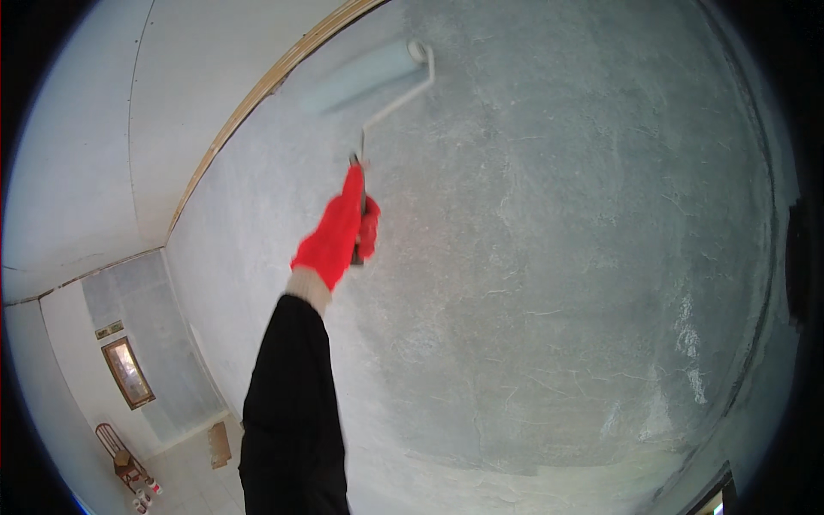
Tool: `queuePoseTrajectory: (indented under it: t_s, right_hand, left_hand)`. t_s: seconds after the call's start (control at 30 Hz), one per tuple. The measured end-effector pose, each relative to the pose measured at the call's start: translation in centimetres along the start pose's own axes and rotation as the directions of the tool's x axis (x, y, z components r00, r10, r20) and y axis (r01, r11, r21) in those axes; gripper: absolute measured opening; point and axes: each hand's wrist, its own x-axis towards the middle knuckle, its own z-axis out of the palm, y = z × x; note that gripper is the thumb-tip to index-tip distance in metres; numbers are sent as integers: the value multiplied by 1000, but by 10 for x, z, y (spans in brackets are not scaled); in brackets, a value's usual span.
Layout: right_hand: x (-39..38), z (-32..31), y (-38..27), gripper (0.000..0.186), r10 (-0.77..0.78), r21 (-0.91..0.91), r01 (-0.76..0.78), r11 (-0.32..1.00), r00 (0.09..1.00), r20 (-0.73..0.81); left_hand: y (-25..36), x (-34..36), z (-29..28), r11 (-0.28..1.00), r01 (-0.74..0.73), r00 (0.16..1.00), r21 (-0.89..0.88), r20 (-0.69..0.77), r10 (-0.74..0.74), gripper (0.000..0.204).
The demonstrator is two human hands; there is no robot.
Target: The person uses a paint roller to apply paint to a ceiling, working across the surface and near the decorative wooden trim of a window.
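My left hand (335, 236), in a red glove with a pale knit cuff, is raised in front of a wall and closed round the dark handle of a paint roller (365, 70). One gloved digit lies up along the handle, while other fingers wrap its right side. A bent pale metal rod joins the handle to the wide, light roller sleeve, which is blurred by motion. The sleeve lies against the upper part of the grey wall (532, 257), close below a wooden trim strip (283, 69). Paler coating covers the wall's left side. My right hand is out of view.
A white ceiling (77, 146) slopes above on the left. Farther back stand a small framed window (128, 372), a wooden chair (123, 459) and several small containers (146, 496) on the tiled floor. A brown flat piece (219, 445) lies near the far wall.
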Motion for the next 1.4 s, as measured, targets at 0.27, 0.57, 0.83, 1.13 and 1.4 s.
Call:
queuePoseTrajectory:
  t_s: [0.27,0.57,0.83,1.13,1.4]
  right_hand:
    - [-8,21,-16,41,-170,-96,158,983,977,-128]
    - [3,25,-28,32,-525,-305,475,825,845,-102]
    - [-35,49,-62,43,-634,-220,611,760,772,-48]
    - [-89,-41,-45,62,-454,-114,443,889,887,-88]
    - [-110,-57,-87,57,-724,-167,705,690,661,-198]
  left_hand:
    - [54,64,26,973,-166,985,-161,-82,154,58]
    - [-106,-102,118,929,97,981,-356,-126,-151,48]
    - [-150,-315,261,692,370,928,-620,218,-301,38]
    - [-141,-377,325,735,427,832,-527,547,-92,35]
    - [-111,-346,365,574,492,628,-655,723,287,12]
